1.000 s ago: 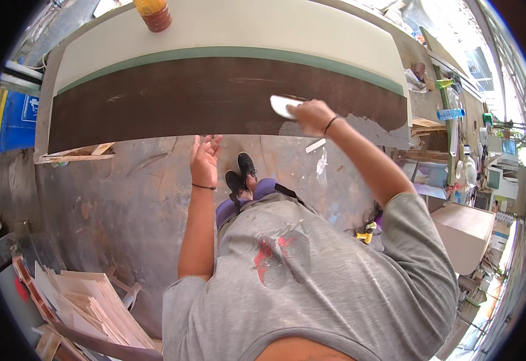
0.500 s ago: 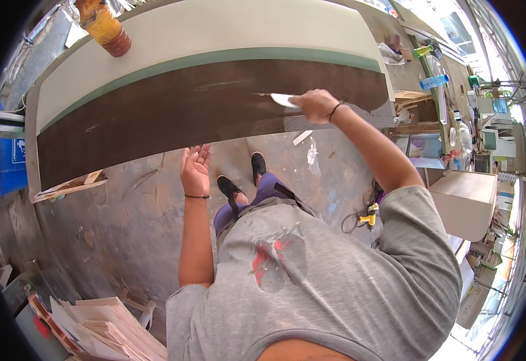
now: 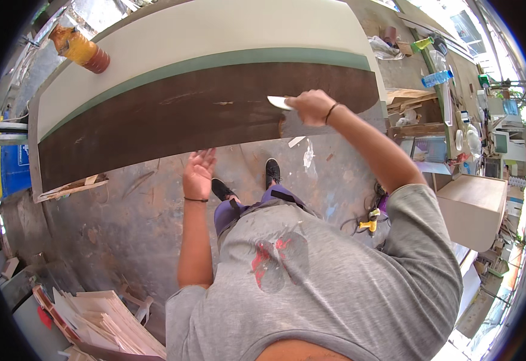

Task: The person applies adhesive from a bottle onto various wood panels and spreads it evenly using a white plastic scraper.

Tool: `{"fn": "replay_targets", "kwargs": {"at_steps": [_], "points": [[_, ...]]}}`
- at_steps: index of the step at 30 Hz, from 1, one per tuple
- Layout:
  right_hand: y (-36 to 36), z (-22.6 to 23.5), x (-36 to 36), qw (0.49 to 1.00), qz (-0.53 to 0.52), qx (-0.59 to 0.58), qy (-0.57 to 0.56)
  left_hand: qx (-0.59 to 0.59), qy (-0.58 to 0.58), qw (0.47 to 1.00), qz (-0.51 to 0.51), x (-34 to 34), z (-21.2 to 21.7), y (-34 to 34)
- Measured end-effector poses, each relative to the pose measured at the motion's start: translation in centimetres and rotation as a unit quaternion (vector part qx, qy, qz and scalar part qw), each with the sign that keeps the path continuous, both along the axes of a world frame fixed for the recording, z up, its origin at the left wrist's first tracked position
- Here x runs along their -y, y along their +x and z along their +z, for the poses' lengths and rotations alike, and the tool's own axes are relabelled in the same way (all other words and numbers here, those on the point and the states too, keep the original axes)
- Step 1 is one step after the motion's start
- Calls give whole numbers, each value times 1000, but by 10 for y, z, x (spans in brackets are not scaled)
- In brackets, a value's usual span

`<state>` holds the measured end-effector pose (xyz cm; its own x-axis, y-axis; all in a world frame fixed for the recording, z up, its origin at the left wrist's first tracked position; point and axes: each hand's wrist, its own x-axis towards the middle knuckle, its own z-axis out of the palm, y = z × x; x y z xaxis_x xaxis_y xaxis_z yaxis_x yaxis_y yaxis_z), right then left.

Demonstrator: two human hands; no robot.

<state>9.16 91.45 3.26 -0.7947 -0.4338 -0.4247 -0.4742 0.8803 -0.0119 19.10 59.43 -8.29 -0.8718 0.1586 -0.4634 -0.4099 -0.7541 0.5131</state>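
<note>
My right hand (image 3: 312, 107) is closed around a white flat spreader (image 3: 278, 103), its blade against or just over a long dark brown panel (image 3: 154, 114). Light streaks run across the brown surface to the left of the blade. Below the blade, toward the panel's right end, lies a greyish patch (image 3: 329, 124) with a lighter brown edge. My left hand (image 3: 199, 171) is palm up beside the panel's near edge, fingers stretched out and slightly blurred. Nothing shows in it; whether its fingertips touch the edge I cannot tell.
Behind the panel lie a green strip (image 3: 215, 62) and a cream board (image 3: 227, 27), with a stained yellow-and-brown container (image 3: 82, 51) at the far left. A yellow power tool (image 3: 369, 224) with a cable sits on the floor at right. Wood offcuts (image 3: 103, 319) lean at lower left.
My right hand and the spreader have shifted slightly left over the panel. The whole view has moved a little, and my feet appear farther apart. My left hand stays near the edge.
</note>
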Motion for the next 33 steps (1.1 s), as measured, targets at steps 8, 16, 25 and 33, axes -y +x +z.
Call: {"fn": "replay_targets", "kwargs": {"at_steps": [8, 16, 25, 33], "points": [[63, -24, -2, 990, 114, 38, -67, -3, 35, 999, 14, -95, -27, 8], [44, 34, -62, 991, 52, -28, -119, -22, 83, 996, -12, -124, -30, 7], [52, -22, -94, 996, 56, -17, -72, 14, 86, 996, -3, -176, -16, 2], [99, 18, -88, 991, 50, 103, -72, -4, 119, 993, 16, -188, -4, -5]]}}
